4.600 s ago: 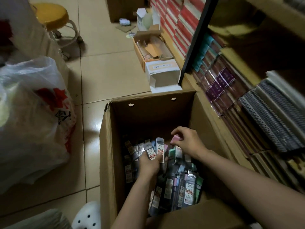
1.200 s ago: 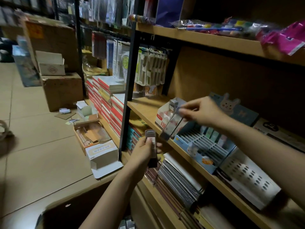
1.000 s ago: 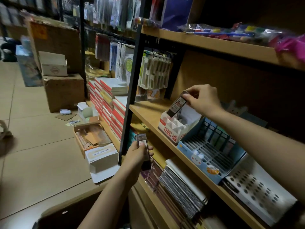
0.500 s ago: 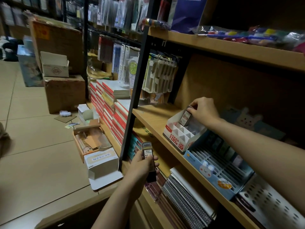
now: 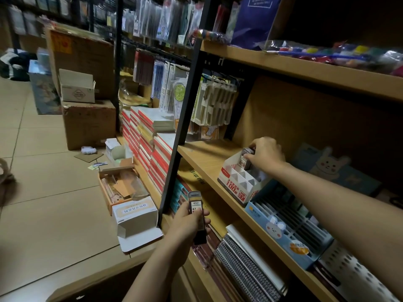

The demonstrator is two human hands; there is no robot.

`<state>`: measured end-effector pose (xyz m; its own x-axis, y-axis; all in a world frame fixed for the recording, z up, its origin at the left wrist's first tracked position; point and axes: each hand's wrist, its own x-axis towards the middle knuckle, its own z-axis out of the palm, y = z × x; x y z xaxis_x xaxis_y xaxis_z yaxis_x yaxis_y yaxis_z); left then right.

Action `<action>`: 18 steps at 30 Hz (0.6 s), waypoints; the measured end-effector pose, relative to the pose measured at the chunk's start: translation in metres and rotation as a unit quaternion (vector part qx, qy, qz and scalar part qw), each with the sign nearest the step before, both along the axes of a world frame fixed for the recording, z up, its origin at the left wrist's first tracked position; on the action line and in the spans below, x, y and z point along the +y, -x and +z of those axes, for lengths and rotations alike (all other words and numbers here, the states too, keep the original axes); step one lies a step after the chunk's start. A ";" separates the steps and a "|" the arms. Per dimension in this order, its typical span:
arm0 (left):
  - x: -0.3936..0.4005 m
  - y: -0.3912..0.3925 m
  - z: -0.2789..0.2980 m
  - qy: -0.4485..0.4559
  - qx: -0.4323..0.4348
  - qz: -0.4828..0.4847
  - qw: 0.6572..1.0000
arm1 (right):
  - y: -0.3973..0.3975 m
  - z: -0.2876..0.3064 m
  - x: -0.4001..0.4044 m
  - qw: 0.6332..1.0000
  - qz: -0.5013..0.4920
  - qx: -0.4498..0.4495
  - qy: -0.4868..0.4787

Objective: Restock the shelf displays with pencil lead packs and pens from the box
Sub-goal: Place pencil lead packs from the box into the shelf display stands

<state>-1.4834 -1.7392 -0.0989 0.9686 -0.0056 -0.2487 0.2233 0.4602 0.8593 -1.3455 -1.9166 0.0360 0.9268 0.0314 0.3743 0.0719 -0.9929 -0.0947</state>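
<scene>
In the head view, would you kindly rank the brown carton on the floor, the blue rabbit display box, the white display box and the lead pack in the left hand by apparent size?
1. brown carton
2. blue rabbit display box
3. white display box
4. lead pack

Two bare forearms, no sleeves visible, left hand (image 5: 188,223), right hand (image 5: 265,154), no rings

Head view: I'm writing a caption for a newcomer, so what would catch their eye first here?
The right hand pushing a lead pack into the white display box on the middle shelf. Below it, the left hand grips another pack at the shelf's edge.
</scene>
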 end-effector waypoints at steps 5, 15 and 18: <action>-0.001 0.002 0.001 0.004 -0.005 -0.003 1.000 | -0.001 -0.001 0.003 0.999 -0.005 0.018 -0.043; -0.003 -0.001 -0.003 -0.001 0.001 -0.006 1.000 | -0.012 0.001 0.000 0.990 -0.034 0.034 -0.130; -0.005 -0.001 -0.003 0.005 0.000 -0.011 1.000 | -0.009 -0.001 0.000 0.997 0.001 0.011 -0.075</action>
<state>-1.4824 -1.7442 -0.1019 0.9682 -0.0293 -0.2485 0.2334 0.4639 0.8546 -1.3362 -1.9165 0.0347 0.9350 -0.0223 0.3540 0.0694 -0.9673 -0.2441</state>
